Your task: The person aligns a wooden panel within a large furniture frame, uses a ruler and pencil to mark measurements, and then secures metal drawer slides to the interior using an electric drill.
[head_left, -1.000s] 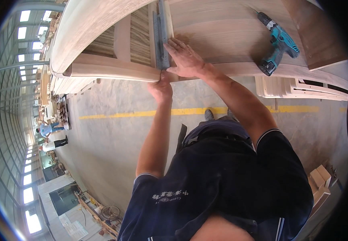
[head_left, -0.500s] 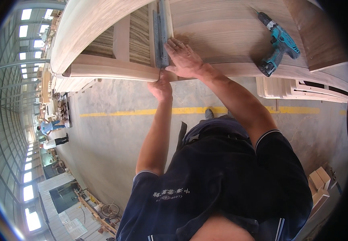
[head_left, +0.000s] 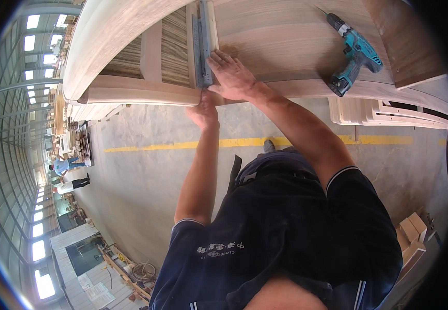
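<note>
A grey metal drawer slide (head_left: 201, 57) lies along a pale wood strip (head_left: 212, 31) in a wooden furniture frame. My right hand (head_left: 231, 77) rests with fingers stretched out, its fingertips against the strip beside the slide's near end. Just below that end, my left hand (head_left: 202, 112) is closed around the edge of the frame's front rail (head_left: 146, 93); some of its fingers are hidden under the wood. To the right, a teal and black cordless drill (head_left: 355, 54) with a thin bit lies on the wood panel (head_left: 280, 46).
A curved wooden side (head_left: 105, 46) rises at the left. An upright board (head_left: 394, 41) stands beyond the drill. Stacked wooden frames (head_left: 384, 113) sit below the right edge. A yellow line (head_left: 182, 145) crosses the concrete floor. Two people (head_left: 69, 175) are far off at the left.
The furniture and drill appear shifted slightly left in view. Both hands keep nearly the same places at the slide's near end.
</note>
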`<action>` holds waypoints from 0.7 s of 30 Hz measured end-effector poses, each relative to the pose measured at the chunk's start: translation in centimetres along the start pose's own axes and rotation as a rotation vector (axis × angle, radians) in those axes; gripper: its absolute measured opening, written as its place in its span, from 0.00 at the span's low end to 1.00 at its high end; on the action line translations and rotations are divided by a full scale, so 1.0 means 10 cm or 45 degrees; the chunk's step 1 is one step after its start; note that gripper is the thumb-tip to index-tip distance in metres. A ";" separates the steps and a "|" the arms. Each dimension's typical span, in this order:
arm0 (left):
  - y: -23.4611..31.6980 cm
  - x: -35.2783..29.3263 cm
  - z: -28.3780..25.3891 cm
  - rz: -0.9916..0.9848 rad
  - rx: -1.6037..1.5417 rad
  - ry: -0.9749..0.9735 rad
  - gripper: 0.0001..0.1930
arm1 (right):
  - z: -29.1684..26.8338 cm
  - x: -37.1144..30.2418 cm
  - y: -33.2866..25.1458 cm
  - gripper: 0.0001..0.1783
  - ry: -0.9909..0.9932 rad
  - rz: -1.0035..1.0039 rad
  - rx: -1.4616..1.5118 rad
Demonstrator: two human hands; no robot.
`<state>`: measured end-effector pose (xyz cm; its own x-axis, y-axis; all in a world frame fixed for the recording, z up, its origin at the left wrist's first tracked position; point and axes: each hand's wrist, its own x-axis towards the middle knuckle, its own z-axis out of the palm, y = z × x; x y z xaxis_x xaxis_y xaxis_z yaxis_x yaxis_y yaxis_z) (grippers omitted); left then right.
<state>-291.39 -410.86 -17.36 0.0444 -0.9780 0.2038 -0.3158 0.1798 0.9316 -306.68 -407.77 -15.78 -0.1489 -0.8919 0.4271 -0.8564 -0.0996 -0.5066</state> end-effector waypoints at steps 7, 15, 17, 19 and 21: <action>0.03 0.00 0.00 -0.040 0.022 0.011 0.18 | 0.01 0.00 -0.01 0.48 0.004 0.001 -0.011; 0.01 0.01 0.02 -0.116 0.016 0.066 0.19 | 0.00 0.02 -0.01 0.47 0.001 0.011 0.007; 0.01 0.01 0.02 -0.115 -0.018 0.042 0.19 | -0.02 0.03 -0.01 0.47 -0.017 0.017 0.020; 0.02 0.01 0.02 -0.113 -0.017 0.029 0.20 | -0.02 0.03 0.01 0.46 0.004 0.006 0.008; 0.01 0.01 0.01 -0.113 -0.013 0.022 0.20 | -0.01 0.01 0.01 0.46 0.022 -0.010 0.001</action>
<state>-291.52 -410.98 -17.28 0.0883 -0.9882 0.1250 -0.3000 0.0933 0.9494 -306.84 -407.82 -15.66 -0.1508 -0.8833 0.4438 -0.8572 -0.1068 -0.5038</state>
